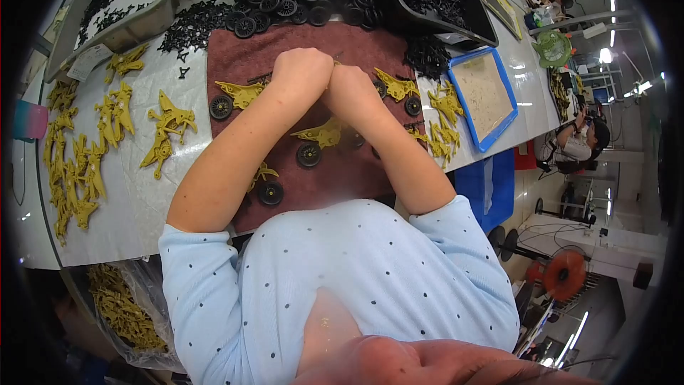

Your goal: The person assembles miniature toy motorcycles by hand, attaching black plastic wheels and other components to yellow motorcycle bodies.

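Over a dark red cloth (285, 150), my left hand (303, 71) and my right hand (350, 88) meet with their fingers closed. Whatever they grip is mostly hidden; only a thin dark tip and a trace of yellow show between them. Around them on the cloth lie yellow plastic frames with black spoked wheels: a frame (241, 94) by my left forearm, another (397, 87) to the right of my right hand, and a third (320, 133) between my forearms. A black wheel (270, 193) with a yellow piece lies nearer to me.
Beyond the cloth are piled black wheels (306, 1), small black parts (192, 25) and a black bin (427, 0). A grey bin (135, 25) stands far left. Loose yellow frames (85, 164) cover the left side. At right are a blue-rimmed tray (491, 100) and a seated person (576, 141).
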A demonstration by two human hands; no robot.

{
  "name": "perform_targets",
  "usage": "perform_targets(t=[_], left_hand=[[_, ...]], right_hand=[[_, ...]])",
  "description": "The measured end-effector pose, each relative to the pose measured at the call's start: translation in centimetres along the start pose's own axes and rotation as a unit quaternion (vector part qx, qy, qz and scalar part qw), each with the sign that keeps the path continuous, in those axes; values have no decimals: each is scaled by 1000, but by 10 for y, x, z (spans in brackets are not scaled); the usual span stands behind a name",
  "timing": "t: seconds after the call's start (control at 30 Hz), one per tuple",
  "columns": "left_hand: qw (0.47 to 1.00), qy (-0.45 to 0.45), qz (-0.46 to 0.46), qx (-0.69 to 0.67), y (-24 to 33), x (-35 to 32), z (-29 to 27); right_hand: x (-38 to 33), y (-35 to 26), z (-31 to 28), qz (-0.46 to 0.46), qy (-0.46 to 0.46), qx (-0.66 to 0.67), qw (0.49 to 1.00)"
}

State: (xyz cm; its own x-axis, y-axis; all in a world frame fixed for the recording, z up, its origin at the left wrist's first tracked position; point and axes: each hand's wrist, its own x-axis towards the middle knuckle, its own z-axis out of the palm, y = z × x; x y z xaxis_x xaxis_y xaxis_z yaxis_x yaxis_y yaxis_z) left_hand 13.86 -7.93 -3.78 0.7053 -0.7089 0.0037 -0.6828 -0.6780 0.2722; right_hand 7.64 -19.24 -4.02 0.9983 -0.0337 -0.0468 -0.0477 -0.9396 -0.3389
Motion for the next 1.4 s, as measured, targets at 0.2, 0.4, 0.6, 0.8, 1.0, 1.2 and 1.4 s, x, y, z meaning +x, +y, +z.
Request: perform_targets(t=[0.2,0.4,0.6,0.8,1.0,1.2,1.4], left_hand=[[1000,2,2,-4,-9,-4,-8],[977,47,-30,-206,-14,4,-15],[637,-87,-125,-755,23,-12,-30],[549,-159,-138,-809,30,-9,-26],[597,-167,-150,-770,46,0,-16],[726,-166,-118,-657,56,17,-3],[977,41,58,-201,87,32,14]], right_hand=[[1,11,-32,32,-34,33,998],[-27,17,-59,-19,166,175,970],[-43,15,-42,-138,191,191,953],[-50,36,-40,-116,215,174,954],[-63,49,-52,-32,198,301,932],[-73,88,-63,67,205,415,884],[-89,137,-60,110,231,313,914]])
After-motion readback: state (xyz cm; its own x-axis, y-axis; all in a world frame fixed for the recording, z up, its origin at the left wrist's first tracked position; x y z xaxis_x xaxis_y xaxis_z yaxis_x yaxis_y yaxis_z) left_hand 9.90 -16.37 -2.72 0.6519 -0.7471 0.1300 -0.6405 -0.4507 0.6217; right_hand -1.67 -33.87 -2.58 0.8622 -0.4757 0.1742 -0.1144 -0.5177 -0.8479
